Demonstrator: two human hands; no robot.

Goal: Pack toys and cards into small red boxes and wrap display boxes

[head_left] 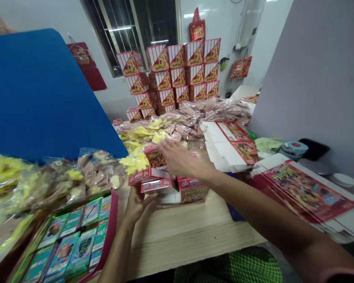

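Note:
A small red printed carton (162, 188) with its flaps up stands on the wooden table (183, 232) in front of me. My left hand (137, 204) is against its near left side, thumb and fingers curled round the lower corner. My right hand (177, 157) reaches out above the carton's back flap, fingers stretched and slightly blurred, near a pile of yellow wrapped packets (141, 141). A second red carton (193, 189) sits right beside the first.
Pink wrapped packets (200, 114) are heaped behind, flat unfolded cartons (230, 143) lie to the right. A red tray of green card packs (73, 239) sits at front left. A blue board (38, 94) leans at left. Stacked red boxes (179, 70) stand by the window.

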